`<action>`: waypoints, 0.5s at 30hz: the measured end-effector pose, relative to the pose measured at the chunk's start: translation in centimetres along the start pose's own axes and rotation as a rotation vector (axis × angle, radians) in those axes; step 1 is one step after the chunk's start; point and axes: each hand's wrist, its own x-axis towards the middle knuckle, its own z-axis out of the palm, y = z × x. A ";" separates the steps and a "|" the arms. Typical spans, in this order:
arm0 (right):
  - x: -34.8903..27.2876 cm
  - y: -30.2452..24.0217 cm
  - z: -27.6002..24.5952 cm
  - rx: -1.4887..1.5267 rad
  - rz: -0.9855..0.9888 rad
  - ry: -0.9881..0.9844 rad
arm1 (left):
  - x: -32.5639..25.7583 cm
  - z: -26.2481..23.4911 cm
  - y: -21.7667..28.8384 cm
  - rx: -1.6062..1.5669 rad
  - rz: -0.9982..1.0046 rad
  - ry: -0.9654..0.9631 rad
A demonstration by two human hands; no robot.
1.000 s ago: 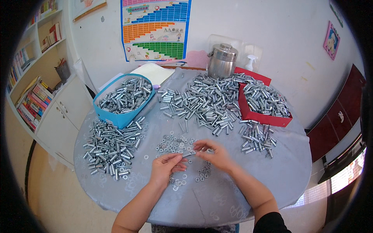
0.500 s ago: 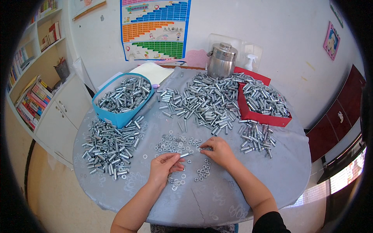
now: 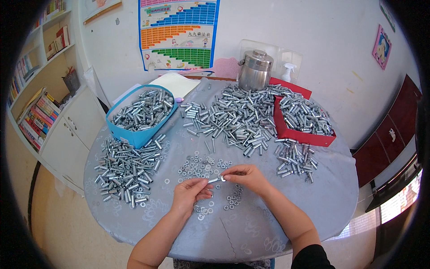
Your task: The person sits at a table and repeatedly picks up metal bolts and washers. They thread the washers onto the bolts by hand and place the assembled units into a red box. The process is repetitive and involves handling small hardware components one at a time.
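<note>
My left hand [image 3: 190, 193] pinches one end of a silvery metal sleeve anchor bolt [image 3: 214, 180], which points to the right. At its other end my right hand [image 3: 247, 178] holds a pale flat washer [image 3: 223, 178] between thumb and finger, against or very close to the bolt's tip; which of the two I cannot tell. Beyond the hands lie scattered nuts and washers [image 3: 190, 167]. Several nuts [image 3: 231, 202] sit below my right hand, and a few loose washers [image 3: 202, 214] lie by my left wrist.
A blue box [image 3: 131, 137] of bolts stands at the left, with a bolt pile [image 3: 123, 172] before it. Across the middle spreads a larger bolt heap [image 3: 244, 116]. At the right is a red box [image 3: 309, 140] of bolts. Behind stand a steel pot [image 3: 255, 74] and a spray bottle [image 3: 288, 74].
My right hand has moved left from the nuts and washers to the bolt's free end, bringing a washer with it. My left hand and the bolt have barely moved.
</note>
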 end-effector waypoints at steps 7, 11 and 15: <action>-0.1 0.0 0.9 -0.273 -0.197 0.051 | 0.2 -0.3 -0.1 -0.033 -0.070 0.004; -0.3 0.1 1.5 -0.391 -0.326 0.071 | 0.1 -0.2 -0.1 -0.063 -0.098 -0.016; -0.6 -0.3 2.1 -0.427 -0.381 0.068 | 0.2 -0.4 -0.2 -0.114 -0.121 -0.055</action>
